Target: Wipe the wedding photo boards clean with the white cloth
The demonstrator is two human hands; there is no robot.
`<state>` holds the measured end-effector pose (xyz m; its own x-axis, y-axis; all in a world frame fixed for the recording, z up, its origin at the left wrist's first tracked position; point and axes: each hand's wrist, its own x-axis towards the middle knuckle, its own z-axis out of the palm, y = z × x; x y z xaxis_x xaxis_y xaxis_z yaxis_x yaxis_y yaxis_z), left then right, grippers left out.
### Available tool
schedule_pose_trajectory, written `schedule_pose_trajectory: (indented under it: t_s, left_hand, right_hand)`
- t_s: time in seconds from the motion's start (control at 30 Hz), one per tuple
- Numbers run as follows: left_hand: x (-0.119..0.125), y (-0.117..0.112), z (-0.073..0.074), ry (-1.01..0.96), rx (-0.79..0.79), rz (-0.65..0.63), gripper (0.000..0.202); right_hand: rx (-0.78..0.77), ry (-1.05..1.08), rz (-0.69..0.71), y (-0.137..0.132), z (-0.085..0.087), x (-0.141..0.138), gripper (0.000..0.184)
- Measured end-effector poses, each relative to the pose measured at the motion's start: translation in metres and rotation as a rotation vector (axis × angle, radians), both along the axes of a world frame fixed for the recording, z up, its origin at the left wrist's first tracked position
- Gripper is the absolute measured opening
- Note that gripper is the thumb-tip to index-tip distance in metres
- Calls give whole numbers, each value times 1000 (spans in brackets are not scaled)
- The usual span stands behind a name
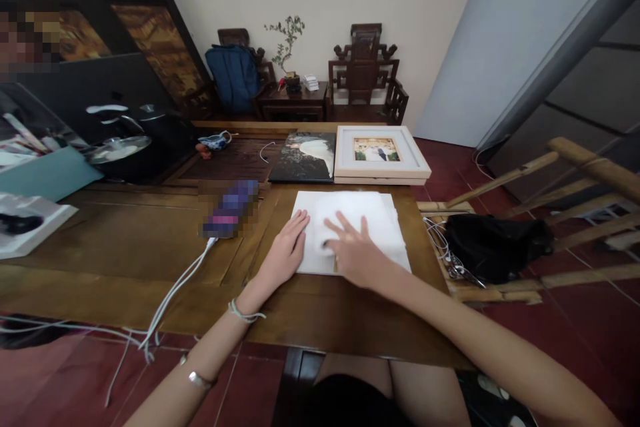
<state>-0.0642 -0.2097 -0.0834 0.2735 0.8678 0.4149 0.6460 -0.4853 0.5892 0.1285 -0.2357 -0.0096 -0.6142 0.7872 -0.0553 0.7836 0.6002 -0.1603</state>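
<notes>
In the head view, the left hand [285, 250] lay flat on the near left edge of the white sheet [383, 220]. The right hand [353, 252] pressed on it with fingers spread. Neither gripped anything. The sheet lay square on the wooden table [150, 260], just near of the framed photo [377, 153]. Even, flat pressure seemed wisest, since the thin, soft-looking sheet could slide on smooth, hard wood.

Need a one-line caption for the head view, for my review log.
Left hand and right hand lie flat on a white sheet on a wooden table, framed photo behind.
</notes>
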Motion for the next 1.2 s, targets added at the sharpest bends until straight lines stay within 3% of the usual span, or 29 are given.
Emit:
schedule_pose_trajectory:
  t_s: [0.1, 0.2, 0.33, 0.47, 0.57, 0.67, 0.87, 0.97, 1.07, 1.2]
  left_hand:
    - [0, 0, 0, -4, 7, -7, 40]
    - [0, 0, 1, 4, 0, -8, 40]
    - [0, 0, 1, 11, -12, -1, 40]
    - [1, 0, 1, 1, -22, 5, 40]
    - [1, 0, 2, -3, -23, 4, 40]
    - [1, 0, 3, 10, -25, 6, 40]
    - [1, 0, 2, 9, -23, -2, 42]
    - [1, 0, 1, -10, -20, -8, 41]
    - [1, 1, 1, -8, -24, -2, 41]
    - [1, 1, 0, 8, -19, 8, 41]
  right_hand:
    - [-25, -27, -104, 35, 1, -7, 49]
    - [6, -42, -150, 37, -2, -13, 47]
    - [92, -25, -61, -9, -7, -14, 37]
    - [14, -10, 49, -66, -8, -8, 30]
    - [-29, 20, 107, -81, -6, -3, 30]
    - [-15, 43, 80, -62, -5, -1, 35]
    - [22, 35, -84, 26, -4, -8, 44]
    - [29, 19, -144, 44, -7, -14, 44]
    - [87, 8, -128, 25, -11, -16, 40]
    - [74, 30, -5, -34, -10, -10, 36]
